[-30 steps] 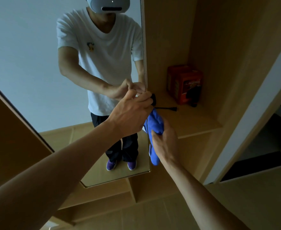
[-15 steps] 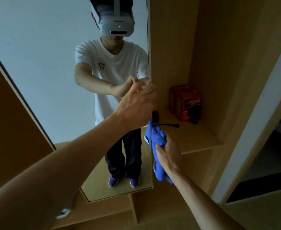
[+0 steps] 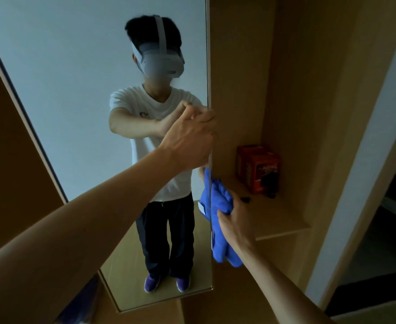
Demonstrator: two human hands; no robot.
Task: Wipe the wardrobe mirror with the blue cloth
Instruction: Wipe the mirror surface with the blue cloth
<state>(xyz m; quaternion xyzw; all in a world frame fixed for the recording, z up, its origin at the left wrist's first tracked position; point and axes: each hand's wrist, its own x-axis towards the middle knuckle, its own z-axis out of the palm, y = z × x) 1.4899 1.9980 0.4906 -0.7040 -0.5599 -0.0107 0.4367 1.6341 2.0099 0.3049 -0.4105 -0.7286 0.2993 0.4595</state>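
The tall wardrobe mirror point(image 3: 80, 108) fills the left and middle of the head view; it reflects a person standing in a white shirt. My left hand point(image 3: 190, 141) grips the mirror's right edge with its fingers curled round it. Below it, my right hand point(image 3: 235, 220) holds the bunched blue cloth point(image 3: 218, 206) against that same edge; the cloth hangs down past the hand.
Right of the mirror is an open wooden wardrobe recess with a shelf point(image 3: 276, 218). A red box point(image 3: 258, 169) and a small black object point(image 3: 245, 199) stand on it. A white door frame point(image 3: 361, 183) runs down the right side.
The camera has tilted upward, so more of the mirror's upper part shows. My left hand has slid higher along the mirror's edge; my right hand keeps the cloth below it.
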